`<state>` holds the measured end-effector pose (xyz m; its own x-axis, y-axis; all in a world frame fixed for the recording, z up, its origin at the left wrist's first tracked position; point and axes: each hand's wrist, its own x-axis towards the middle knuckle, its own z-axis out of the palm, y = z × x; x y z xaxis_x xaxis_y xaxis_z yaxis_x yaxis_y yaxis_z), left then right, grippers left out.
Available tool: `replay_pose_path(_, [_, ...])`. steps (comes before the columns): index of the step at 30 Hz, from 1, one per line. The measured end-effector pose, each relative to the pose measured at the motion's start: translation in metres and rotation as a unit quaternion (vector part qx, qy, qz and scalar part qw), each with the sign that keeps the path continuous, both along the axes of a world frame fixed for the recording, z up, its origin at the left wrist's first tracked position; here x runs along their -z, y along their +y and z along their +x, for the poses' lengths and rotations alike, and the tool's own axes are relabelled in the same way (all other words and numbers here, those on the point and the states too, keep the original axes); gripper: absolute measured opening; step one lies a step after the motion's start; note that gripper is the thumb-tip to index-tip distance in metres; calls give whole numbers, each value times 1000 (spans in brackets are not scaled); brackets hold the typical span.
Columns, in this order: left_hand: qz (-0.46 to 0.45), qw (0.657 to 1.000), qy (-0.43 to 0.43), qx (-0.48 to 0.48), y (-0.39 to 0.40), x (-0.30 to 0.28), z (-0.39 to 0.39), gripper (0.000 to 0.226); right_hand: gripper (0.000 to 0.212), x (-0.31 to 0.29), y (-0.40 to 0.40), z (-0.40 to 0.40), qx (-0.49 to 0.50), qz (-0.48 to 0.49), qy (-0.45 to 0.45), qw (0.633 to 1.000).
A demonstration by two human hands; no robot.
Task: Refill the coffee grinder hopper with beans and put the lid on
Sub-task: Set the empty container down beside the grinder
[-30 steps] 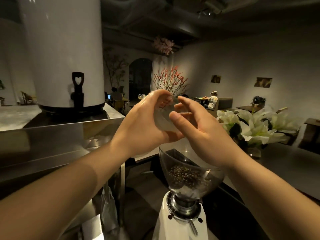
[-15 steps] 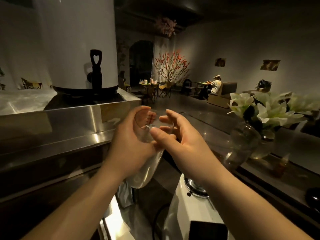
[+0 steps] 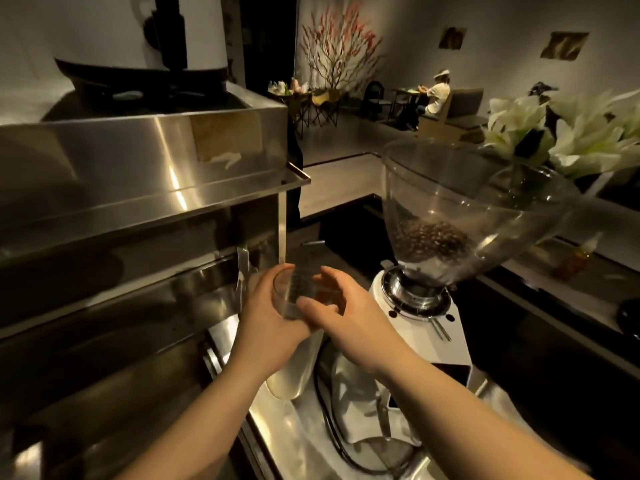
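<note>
The clear hopper [image 3: 450, 188] of the white coffee grinder [image 3: 446, 344] stands open, without a lid, right of centre. A small heap of coffee beans [image 3: 429, 239] lies at its bottom. Left of the grinder and lower than the hopper, my left hand [image 3: 266, 327] grips a clear, round-mouthed container [image 3: 294, 292] whose whitish lower part hangs below my palm. My right hand [image 3: 349, 317] holds its mouth, thumb on the near rim and fingers over the far rim. What the container holds cannot be made out.
A stainless steel shelf [image 3: 156, 174] juts out at left with a large white urn [image 3: 114, 29] on top. A vase of white flowers [image 3: 561, 133] stands behind the hopper. A black cable [image 3: 329, 420] loops over the steel counter [image 3: 294, 445] below my hands.
Both hands have come down with the clear container from above the hopper to a spot low and left of the grinder. The view has tilted down.
</note>
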<state>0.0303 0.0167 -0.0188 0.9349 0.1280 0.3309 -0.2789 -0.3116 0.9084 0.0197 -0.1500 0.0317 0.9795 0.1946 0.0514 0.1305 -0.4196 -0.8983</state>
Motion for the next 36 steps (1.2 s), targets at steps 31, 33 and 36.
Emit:
replay_pose_path(31, [76, 987, 135, 49, -14, 141, -57, 92, 48, 155, -13, -35, 85, 30, 161, 983])
replay_pose_path(33, [82, 985, 139, 56, -15, 143, -57, 97, 44, 158, -16, -36, 89, 32, 160, 983])
replay_pose_path(36, [85, 984, 145, 59, -16, 147, -58, 104, 41, 160, -18, -35, 89, 32, 158, 983])
